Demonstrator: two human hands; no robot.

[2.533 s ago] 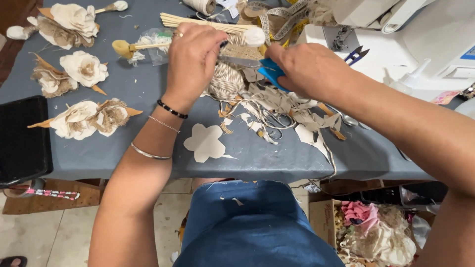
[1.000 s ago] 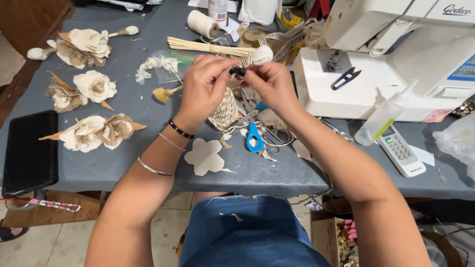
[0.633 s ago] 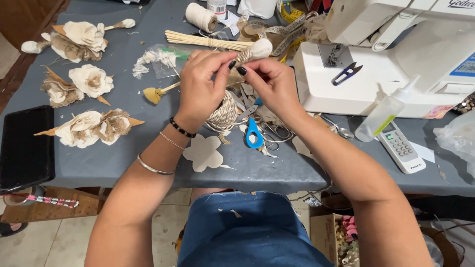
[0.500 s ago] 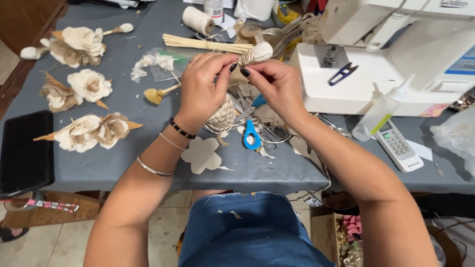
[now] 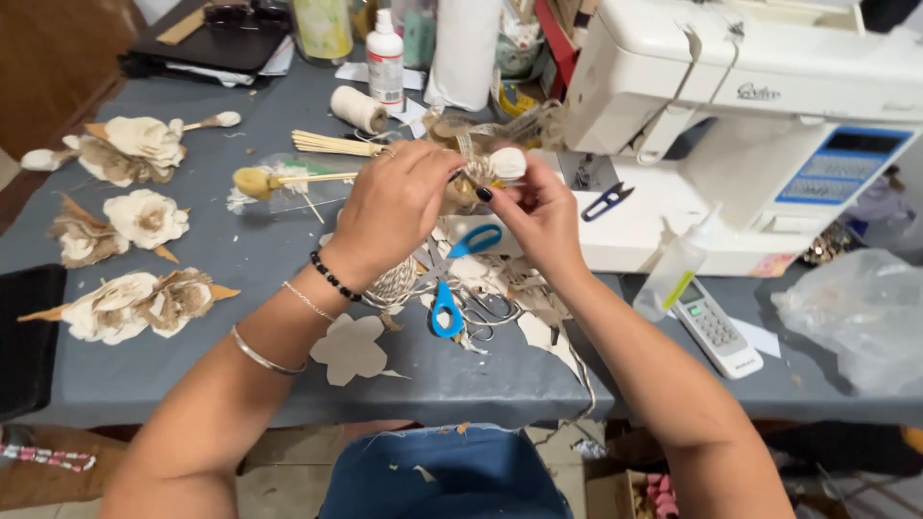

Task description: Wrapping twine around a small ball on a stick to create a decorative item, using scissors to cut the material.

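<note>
Near the upper middle of the frame, the left hand (image 5: pixel 394 207) and right hand (image 5: pixel 543 213) meet, each grip pinching a small cream paper flower (image 5: pixel 486 165) above the grey surface (image 5: pixel 288 259). Blue-handled scissors (image 5: pixel 452 288) lie just below them.

Home craft workspace. A white sewing machine (image 5: pixel 769 125) occupies the far right corner of a grey-covered table (image 5: pixel 240 384). Finished paper flowers (image 5: pixel 144 303) lie along the left edge. Blue-handled scissors (image 5: pixel 452 288), paper offcuts (image 5: pixel 351 348), a twine spool (image 5: pixel 358 109) and a glue bottle (image 5: pixel 385 58) crowd the middle and far edge. A tiled floor shows below the near edge.
</note>
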